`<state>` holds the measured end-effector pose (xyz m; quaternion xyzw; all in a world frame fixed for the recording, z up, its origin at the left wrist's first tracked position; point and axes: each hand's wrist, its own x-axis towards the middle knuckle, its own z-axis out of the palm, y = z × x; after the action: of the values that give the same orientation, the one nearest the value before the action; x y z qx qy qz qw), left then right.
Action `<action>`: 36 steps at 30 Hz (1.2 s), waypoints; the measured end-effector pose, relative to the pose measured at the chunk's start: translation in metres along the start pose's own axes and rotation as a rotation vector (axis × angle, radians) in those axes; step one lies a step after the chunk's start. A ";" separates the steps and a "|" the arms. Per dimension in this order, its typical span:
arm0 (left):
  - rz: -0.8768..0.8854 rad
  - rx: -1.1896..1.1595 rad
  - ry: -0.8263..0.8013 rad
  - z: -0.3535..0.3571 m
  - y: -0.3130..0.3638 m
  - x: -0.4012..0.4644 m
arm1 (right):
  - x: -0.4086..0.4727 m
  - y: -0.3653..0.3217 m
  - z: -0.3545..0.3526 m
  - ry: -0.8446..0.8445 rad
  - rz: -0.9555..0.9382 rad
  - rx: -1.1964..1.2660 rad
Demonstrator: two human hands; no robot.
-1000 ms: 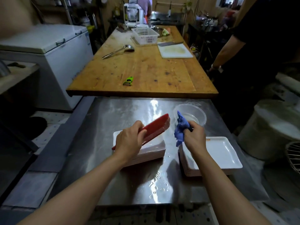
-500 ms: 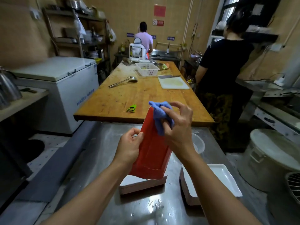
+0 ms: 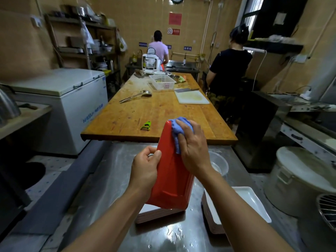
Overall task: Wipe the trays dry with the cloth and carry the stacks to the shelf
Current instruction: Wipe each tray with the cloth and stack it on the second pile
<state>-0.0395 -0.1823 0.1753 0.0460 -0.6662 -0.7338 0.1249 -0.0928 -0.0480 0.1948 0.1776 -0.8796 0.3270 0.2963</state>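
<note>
Upright red plastic tray [image 3: 172, 171] held above the wet steel table [image 3: 109, 179].
Left hand [image 3: 145, 170] grips its left edge, fingers curled; right hand [image 3: 192, 148] presses a bunched blue cloth [image 3: 177, 130] against its top.

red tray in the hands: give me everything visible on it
The red tray is a rectangular, glossy, plastic-looking piece with rounded corners and a stepped, raised panel facing the camera. It is held roughly upright, leaning a little, above the left stack of trays on the steel table. The left hand grips its left edge; the right hand presses the blue cloth against its upper right edge. Whether its bottom edge touches the stack is unclear.
</note>
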 end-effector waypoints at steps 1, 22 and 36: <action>0.000 -0.007 0.000 -0.001 0.002 0.000 | -0.001 0.008 -0.002 0.008 0.039 0.014; -0.176 -0.505 0.200 0.026 0.012 0.032 | -0.064 0.010 0.001 0.042 0.473 0.404; -0.363 -0.513 -0.311 0.010 0.032 0.063 | -0.037 0.063 -0.067 0.031 0.507 0.712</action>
<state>-0.0991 -0.1905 0.2139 0.0186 -0.4520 -0.8858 -0.1030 -0.0697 0.0476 0.1828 0.0424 -0.7233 0.6749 0.1400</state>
